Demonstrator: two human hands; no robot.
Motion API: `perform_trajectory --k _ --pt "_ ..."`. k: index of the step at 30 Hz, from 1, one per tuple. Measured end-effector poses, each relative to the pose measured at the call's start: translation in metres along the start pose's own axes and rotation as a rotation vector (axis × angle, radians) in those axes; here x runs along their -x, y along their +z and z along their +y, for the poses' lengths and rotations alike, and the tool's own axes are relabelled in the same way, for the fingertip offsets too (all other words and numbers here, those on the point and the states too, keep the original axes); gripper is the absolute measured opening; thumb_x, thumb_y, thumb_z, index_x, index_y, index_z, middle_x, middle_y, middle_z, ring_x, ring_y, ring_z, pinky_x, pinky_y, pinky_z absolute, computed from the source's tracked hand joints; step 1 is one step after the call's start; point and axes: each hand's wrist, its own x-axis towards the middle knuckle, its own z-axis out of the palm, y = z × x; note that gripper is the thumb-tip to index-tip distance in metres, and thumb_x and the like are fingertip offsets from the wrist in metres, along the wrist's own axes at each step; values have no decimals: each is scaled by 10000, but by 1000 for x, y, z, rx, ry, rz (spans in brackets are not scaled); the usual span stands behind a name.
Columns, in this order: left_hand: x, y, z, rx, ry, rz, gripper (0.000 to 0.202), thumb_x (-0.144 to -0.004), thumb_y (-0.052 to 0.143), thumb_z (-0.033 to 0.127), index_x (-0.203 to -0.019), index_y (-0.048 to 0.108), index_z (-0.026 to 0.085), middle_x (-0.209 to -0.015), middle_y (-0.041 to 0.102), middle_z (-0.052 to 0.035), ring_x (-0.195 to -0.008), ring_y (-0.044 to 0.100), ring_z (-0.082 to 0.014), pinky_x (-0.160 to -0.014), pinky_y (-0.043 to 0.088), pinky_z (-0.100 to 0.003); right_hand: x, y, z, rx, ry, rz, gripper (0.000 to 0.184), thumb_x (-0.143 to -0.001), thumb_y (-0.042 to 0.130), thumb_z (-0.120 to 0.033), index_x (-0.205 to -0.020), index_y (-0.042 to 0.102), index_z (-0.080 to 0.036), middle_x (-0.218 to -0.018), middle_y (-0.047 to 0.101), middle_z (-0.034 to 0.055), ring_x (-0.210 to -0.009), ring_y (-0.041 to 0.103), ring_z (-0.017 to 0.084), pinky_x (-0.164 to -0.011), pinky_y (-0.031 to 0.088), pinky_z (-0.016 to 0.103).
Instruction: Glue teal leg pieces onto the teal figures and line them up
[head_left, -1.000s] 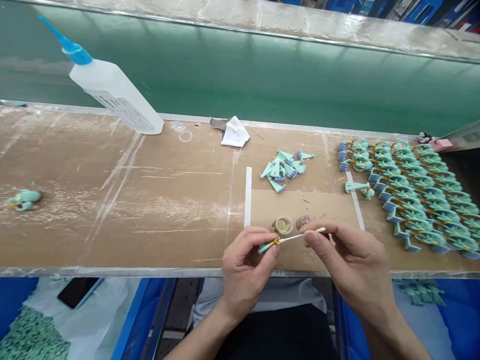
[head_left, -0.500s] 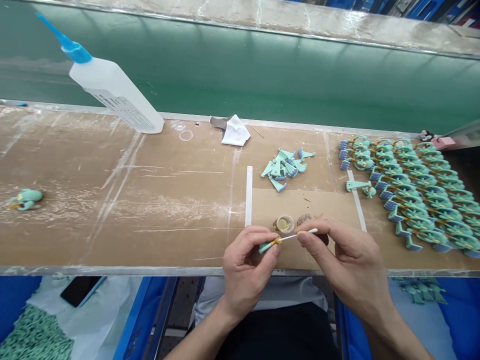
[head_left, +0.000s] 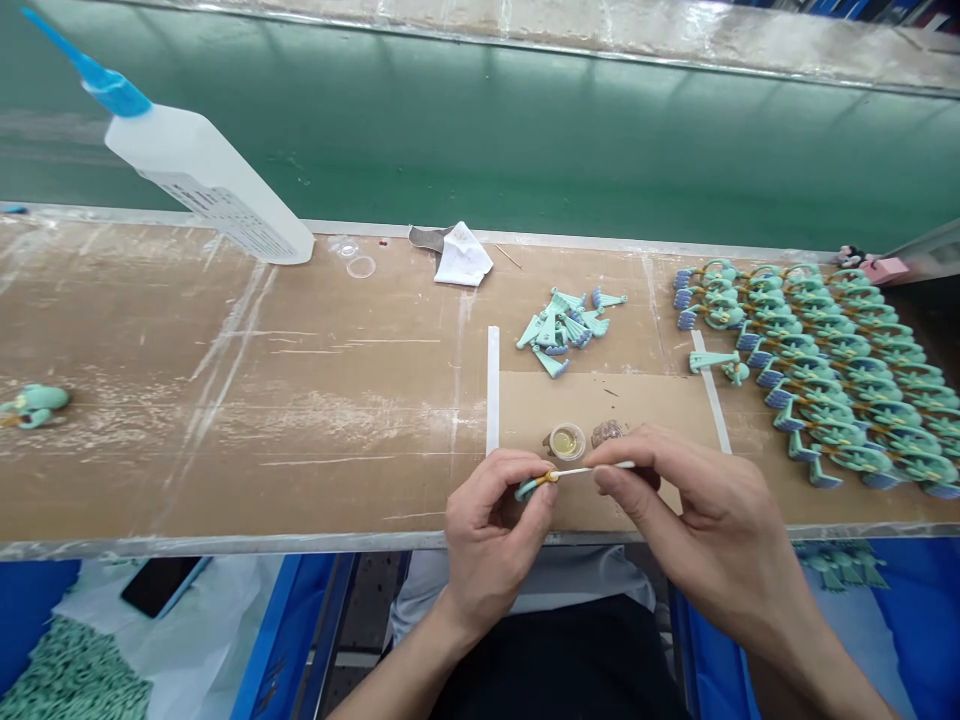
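My left hand [head_left: 487, 530] pinches a small teal plastic piece [head_left: 527, 488] with a yellow tip, held just above the near edge of the brown bench [head_left: 225, 400]. My right hand [head_left: 690, 510] is closed on a thin white stick [head_left: 592, 469] whose end touches the yellow tip. Right behind the hands sits a small round cup of yellowish liquid [head_left: 567, 441]. A loose heap of teal pieces [head_left: 564, 327] lies farther back.
Rows of assembled teal figures [head_left: 825, 360] fill the right of the bench. A white squeeze bottle with a blue nozzle [head_left: 195, 175] leans at the back left. A crumpled white cloth [head_left: 461, 258] and a lone teal figure [head_left: 34, 403] also lie there. A green conveyor belt [head_left: 525, 140] runs behind.
The stick has slid a little left through my right fingers against the piece's tip. The view has shifted slightly; the hands stay in the same place.
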Motion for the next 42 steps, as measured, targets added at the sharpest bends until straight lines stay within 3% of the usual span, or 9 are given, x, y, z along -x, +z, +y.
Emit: perform_trajectory --k 5,24,33,42 --pt "2 1 1 20 -60 3 98 -1131 787 167 -1154 870 214 -1084 861 -107 -982 827 -239 -846 667 -351 7 7 0 -15 70 116 144 -1186 751 -177 -1124 816 -289 -966 862 -24 -801 783 174 -767 593 299" --pt "2 0 3 11 -64 -12 75 -1136 792 203 -1122 866 206 -1076 864 -107 -976 829 -236 -848 680 -352 6 16 1 -17 74 99 166 -1183 728 -188 -1072 811 -280 -1012 882 5 -780 783 195 -762 619 331" --pt "1 -1 2 25 -51 -25 92 -1138 789 185 -1146 874 217 -1072 861 -103 -958 814 -229 -838 658 -347 5 17 2 -33 58 103 166 -1178 732 -165 -1081 808 -277 -1011 864 -19 -804 759 170 -755 560 306" --pt "1 -1 1 -21 -42 -22 71 -1137 794 205 -1130 864 214 -1063 866 -107 -958 828 -237 -851 669 -360 4 14 -2 0 27 90 173 -1170 726 -165 -1057 802 -272 -900 810 -11 -751 724 190 -715 551 324"
